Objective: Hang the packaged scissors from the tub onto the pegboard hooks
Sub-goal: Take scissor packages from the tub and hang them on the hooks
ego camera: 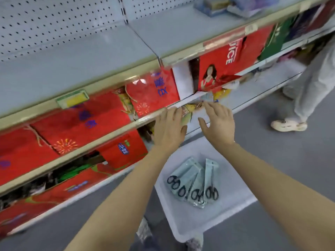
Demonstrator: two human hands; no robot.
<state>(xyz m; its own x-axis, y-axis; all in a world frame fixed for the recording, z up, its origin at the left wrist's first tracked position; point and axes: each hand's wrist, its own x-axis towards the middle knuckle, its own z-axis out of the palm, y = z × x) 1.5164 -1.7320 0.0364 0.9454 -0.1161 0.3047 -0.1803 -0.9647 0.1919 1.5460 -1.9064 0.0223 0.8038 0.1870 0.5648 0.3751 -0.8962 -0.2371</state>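
Bare forearms reach over white plastic tub; left hand and right hand spread, holding nothing; pale-blue carded black-handled scissors below hands, in tub; pickup step pending; perforated grey pegboard far above

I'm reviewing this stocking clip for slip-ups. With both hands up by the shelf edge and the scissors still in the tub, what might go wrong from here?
1. The packaged scissors lie overlapped in the tub; grabbing one may drag others along.
2. Left hand and right hand are near loose packets on the shelf edge and may knock them off.
3. The tub sits on the aisle floor beside a passer-by's shoe; it may get kicked.
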